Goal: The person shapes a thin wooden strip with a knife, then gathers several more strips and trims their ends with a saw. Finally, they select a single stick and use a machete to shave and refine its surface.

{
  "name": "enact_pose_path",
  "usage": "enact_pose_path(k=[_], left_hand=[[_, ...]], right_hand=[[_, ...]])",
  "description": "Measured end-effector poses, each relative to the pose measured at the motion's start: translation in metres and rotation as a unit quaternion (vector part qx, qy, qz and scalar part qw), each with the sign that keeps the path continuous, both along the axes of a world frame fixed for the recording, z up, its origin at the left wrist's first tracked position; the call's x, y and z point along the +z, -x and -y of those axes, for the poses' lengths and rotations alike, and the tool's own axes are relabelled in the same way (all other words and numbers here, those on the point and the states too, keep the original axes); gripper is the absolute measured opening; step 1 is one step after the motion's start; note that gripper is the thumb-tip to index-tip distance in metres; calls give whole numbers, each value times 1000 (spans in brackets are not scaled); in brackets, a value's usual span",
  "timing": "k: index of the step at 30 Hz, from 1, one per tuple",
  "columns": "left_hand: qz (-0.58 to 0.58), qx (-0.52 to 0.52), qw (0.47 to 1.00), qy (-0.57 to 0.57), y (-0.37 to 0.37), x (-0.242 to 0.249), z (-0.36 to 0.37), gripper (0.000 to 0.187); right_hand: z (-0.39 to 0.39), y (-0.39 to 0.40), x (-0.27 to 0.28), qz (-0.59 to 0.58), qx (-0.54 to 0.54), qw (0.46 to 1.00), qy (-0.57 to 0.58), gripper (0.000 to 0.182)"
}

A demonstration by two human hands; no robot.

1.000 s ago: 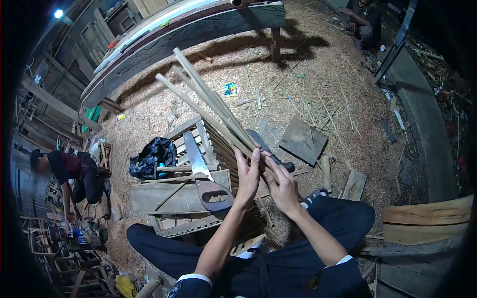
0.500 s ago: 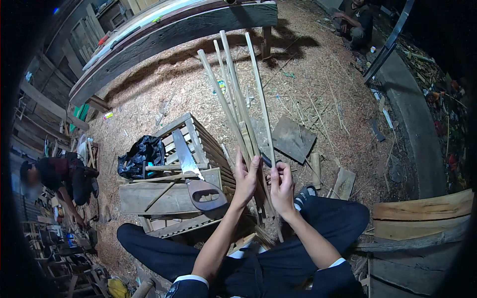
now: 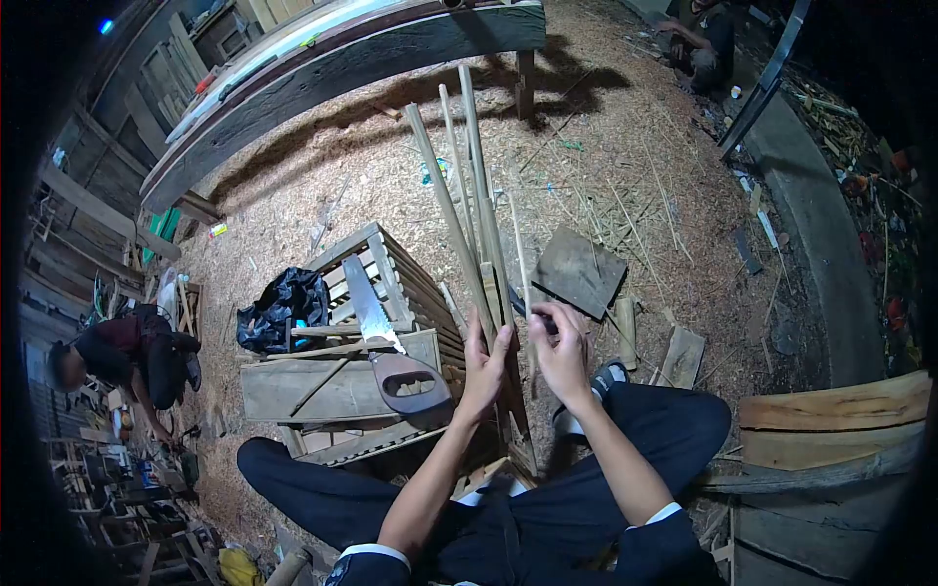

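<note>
My left hand is wrapped round a bundle of long, narrow wooden strips that stand nearly upright and fan apart at the top. To its right, my right hand has loosely curved fingers with a gap between thumb and forefinger. A thin wooden strip stands just beside that thumb; contact is hard to make out. A handsaw lies left of my hands on a slatted wooden crate, its handle toward me.
A black plastic bag lies by the crate. A heavy workbench crosses the far side. A square board and offcuts lie on the shavings. One person bends at left; another person sits at far right.
The strip that my right hand pinched has dropped lower, its top now well below the others. My right fingers have loosened. The bundle in my left hand has shifted slightly right.
</note>
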State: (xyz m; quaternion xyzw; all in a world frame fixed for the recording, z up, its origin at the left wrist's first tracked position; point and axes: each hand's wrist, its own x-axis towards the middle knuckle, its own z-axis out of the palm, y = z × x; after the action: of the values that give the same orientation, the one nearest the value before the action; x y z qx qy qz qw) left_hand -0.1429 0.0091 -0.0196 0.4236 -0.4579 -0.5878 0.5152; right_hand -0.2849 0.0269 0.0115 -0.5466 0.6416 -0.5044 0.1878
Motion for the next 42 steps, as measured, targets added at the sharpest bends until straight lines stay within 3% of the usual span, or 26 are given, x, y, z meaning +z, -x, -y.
enact_pose_path(k=[2, 4, 6, 7, 10, 12, 15, 19, 23, 26, 30, 33, 35, 42], left_hand=[[-18, -24, 1000, 10, 1, 6, -5, 62], [-33, -32, 998, 47, 3, 6, -8, 54], [-34, -57, 997, 25, 1, 8, -9, 59], [-36, -43, 998, 26, 3, 10, -11, 52], [-44, -21, 999, 15, 5, 16, -14, 43], [-49, -12, 999, 4, 2, 15, -14, 41], [-29, -37, 999, -16, -5, 8, -14, 37], [-13, -32, 999, -19, -7, 6, -17, 32], [-18, -50, 999, -2, -4, 13, -18, 30], [-7, -47, 999, 16, -3, 13, -19, 31], [28, -19, 997, 67, -1, 5, -20, 36], [19, -61, 998, -1, -2, 8, -22, 44], [11, -46, 999, 9, -1, 13, -23, 43], [36, -23, 999, 33, -6, 12, -18, 33]], right_hand=[[0, -7, 12, 92, 95, 991, -17, 31], [0, -11, 14, 69, 79, 994, 9, 31], [0, -10, 17, 104, 75, 989, -68, 27], [0, -10, 16, 103, 74, 990, -68, 27], [4, -10, 13, 325, 64, 938, -102, 29], [4, -8, 13, 304, 69, 945, -98, 34], [6, -7, 14, 163, 39, 986, -13, 38], [9, -7, 12, 146, 35, 988, -33, 40], [18, -8, 11, 5, 75, 995, 60, 24], [16, -12, 15, 108, 54, 993, -1, 23], [14, -15, 26, 108, 50, 992, -33, 28], [15, -14, 21, 77, 17, 996, -28, 33], [17, -10, 23, 151, 51, 985, -70, 36], [19, -8, 9, 155, 42, 986, -39, 38]])
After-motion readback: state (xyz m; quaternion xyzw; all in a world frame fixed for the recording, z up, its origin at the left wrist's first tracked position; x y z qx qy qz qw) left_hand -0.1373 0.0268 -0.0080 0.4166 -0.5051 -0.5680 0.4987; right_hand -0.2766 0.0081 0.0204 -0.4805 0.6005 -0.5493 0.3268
